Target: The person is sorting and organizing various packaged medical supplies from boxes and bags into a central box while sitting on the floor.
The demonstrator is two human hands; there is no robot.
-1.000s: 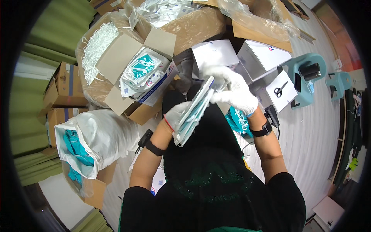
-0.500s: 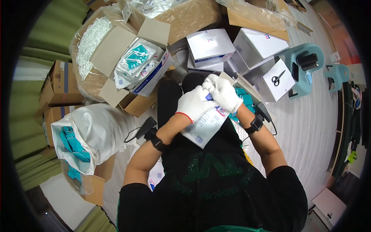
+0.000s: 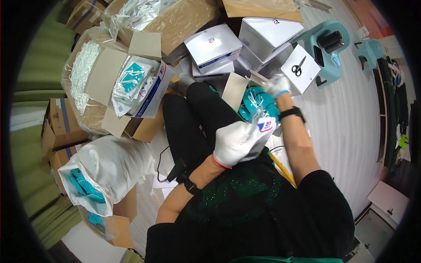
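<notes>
My left hand (image 3: 234,143), in a white knit glove with a red cuff edge, is closed on a white printed plastic packet (image 3: 268,127) above my lap. Part of the packet is hidden behind the glove. My right hand (image 3: 278,85), gloved in white, is at the far right edge of an open carton (image 3: 235,91) that holds teal folded fabric pieces (image 3: 258,101). Motion smears its fingers, so I cannot see whether they grip anything.
Ahead on the left, an open box (image 3: 153,97) holds packets and a teal piece. A white sack (image 3: 118,164) of teal pieces stands at left. Scissors (image 3: 298,66) lie on a white box (image 3: 307,72), beside a blue-green stool (image 3: 335,72). White closed boxes (image 3: 214,44) stand ahead.
My right hand has left the packet and moved right, to the carton of teal pieces. The left hand keeps the packet, now tilted differently. The whole view has shifted.
</notes>
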